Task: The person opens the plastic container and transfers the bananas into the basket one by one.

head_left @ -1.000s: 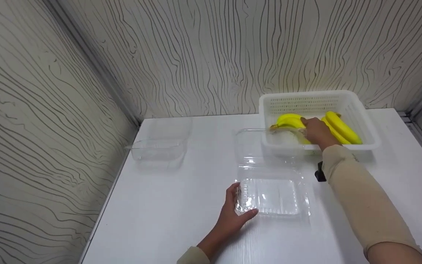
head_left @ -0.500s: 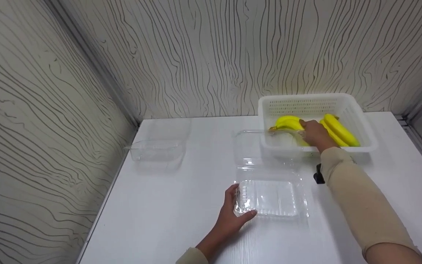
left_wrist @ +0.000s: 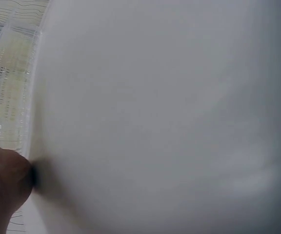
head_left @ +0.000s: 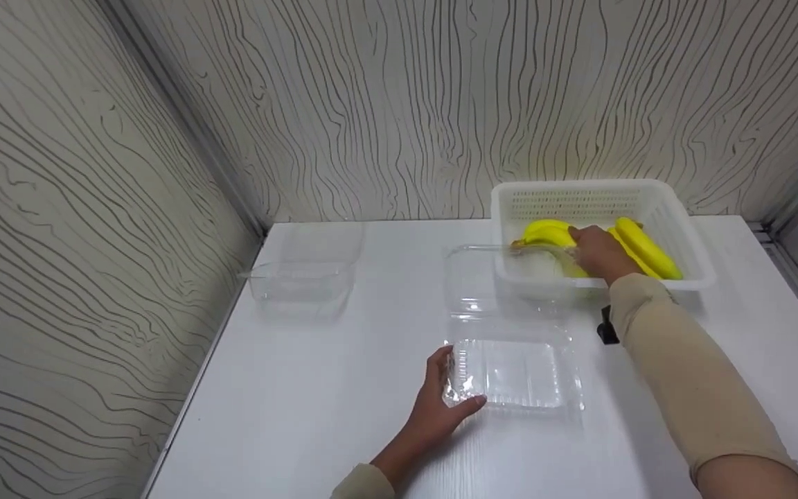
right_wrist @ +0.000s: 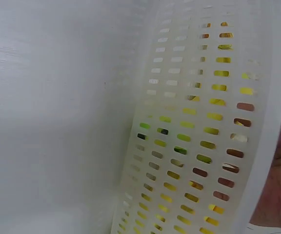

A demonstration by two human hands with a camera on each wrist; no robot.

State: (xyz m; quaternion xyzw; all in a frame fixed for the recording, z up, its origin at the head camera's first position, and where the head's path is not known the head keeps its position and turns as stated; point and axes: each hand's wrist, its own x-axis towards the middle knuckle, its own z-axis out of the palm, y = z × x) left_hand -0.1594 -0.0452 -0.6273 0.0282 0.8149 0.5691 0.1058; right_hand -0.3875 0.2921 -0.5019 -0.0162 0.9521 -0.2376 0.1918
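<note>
A clear plastic clamshell container (head_left: 510, 374) lies open on the table, its lid toward the back. My left hand (head_left: 433, 412) holds its left end, the thumb at the near left corner and the fingers along the side. In the left wrist view, the thumb (left_wrist: 6, 173) shows beside the container (left_wrist: 13, 83). My right hand (head_left: 603, 253) reaches over the front rim of a white basket (head_left: 572, 197) and grips yellow bananas (head_left: 548, 232). More bananas (head_left: 645, 249) lie to its right. From the right wrist, the slotted basket wall (right_wrist: 179, 107) hides most of the hand (right_wrist: 277, 190).
A second clear container (head_left: 302, 284), lid up, stands at the back left of the white table (head_left: 288, 409). Patterned walls (head_left: 399, 104) rise behind and at the left. The first container's clear lid (head_left: 472, 274) overlaps the basket's front left in the head view.
The head view shifts slightly. Both hands stay nearly where they were, the left at the container and the right in the basket.
</note>
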